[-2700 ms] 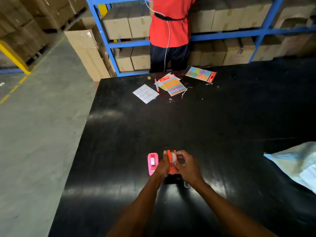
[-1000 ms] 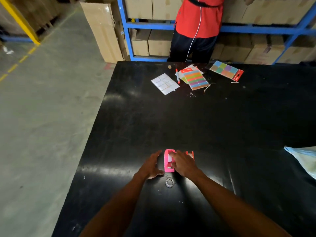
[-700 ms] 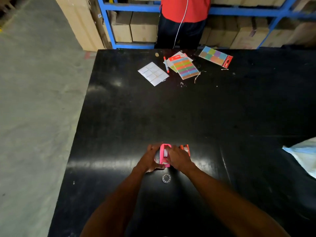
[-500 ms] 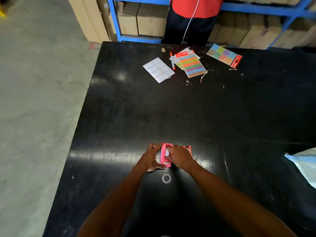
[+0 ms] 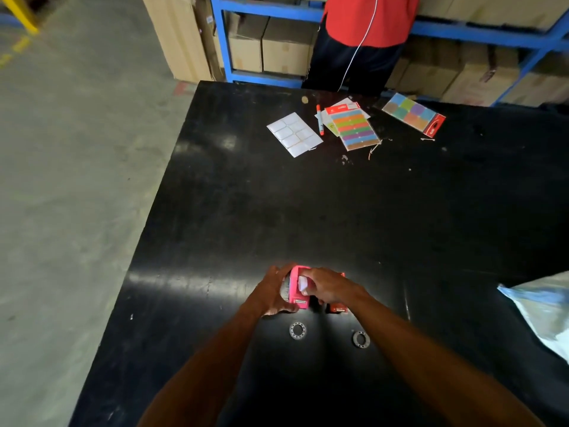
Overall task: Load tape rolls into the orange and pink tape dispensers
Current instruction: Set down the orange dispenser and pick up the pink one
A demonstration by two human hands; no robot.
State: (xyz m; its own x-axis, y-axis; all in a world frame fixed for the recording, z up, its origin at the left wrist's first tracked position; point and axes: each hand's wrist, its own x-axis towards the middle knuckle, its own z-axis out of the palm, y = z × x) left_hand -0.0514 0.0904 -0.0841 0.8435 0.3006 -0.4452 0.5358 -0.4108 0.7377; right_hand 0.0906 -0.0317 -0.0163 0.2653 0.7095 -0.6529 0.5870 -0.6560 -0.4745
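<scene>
The pink tape dispenser [image 5: 296, 288] stands on the black table [image 5: 308, 211] near its front, tilted a little. My left hand [image 5: 272, 292] wraps around its left side. My right hand [image 5: 326, 286] grips it from the right, fingers over a white tape roll [image 5: 302, 283] in its top. The orange dispenser [image 5: 338, 307] sits just right of it, mostly hidden under my right hand. Two small grey ring-shaped cores lie in front, one [image 5: 297, 330] below the pink dispenser and one [image 5: 361, 339] further right.
At the far side lie a white label sheet [image 5: 294, 134], a red marker [image 5: 320, 120], a striped sticker pack [image 5: 354, 127] and a coloured squares pack [image 5: 412, 114]. A plastic bag [image 5: 542, 306] overlaps the right edge. A person in red [image 5: 366, 23] stands by blue shelving.
My hands set the orange dispenser down, moved left and closed on the pink dispenser, which now sits lifted and tilted between them. A second grey ring has come into sight.
</scene>
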